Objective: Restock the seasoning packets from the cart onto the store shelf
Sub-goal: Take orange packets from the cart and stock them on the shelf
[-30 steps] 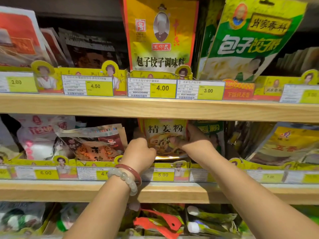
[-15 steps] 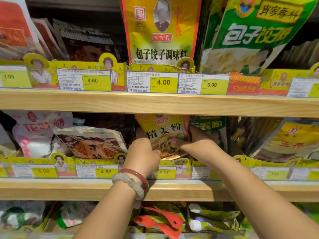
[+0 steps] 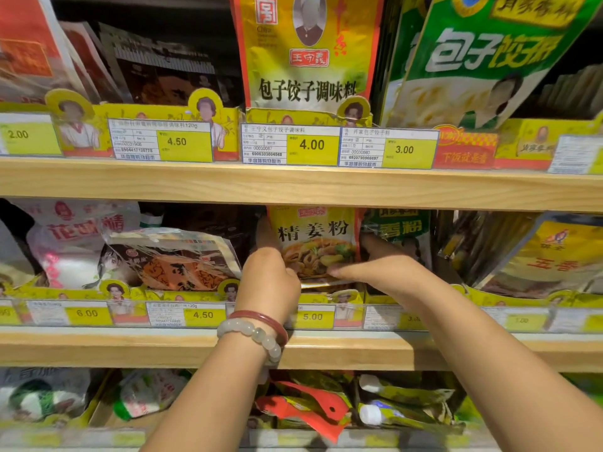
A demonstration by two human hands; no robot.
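Note:
A yellow ginger-powder seasoning packet (image 3: 315, 239) stands upright in the middle shelf's slot above the 5.00 price tag. My left hand (image 3: 269, 275) grips its left edge, fingers reaching behind the packet. My right hand (image 3: 378, 267) holds its right edge, thumb across the lower front and fingers behind. The packet's top reaches up to the wooden shelf board (image 3: 293, 185) above. The cart is out of view.
A green five-spice packet (image 3: 396, 228) stands just right of it, and a slumped clear packet (image 3: 173, 256) lies to the left. The upper shelf holds large yellow (image 3: 306, 50) and green (image 3: 483, 60) dumpling-seasoning bags. Below, loose packets (image 3: 310, 406) fill the bottom shelf.
The packet has risen and stands straighter in its slot, both hands moving up with it. The view has moved closer to the shelf.

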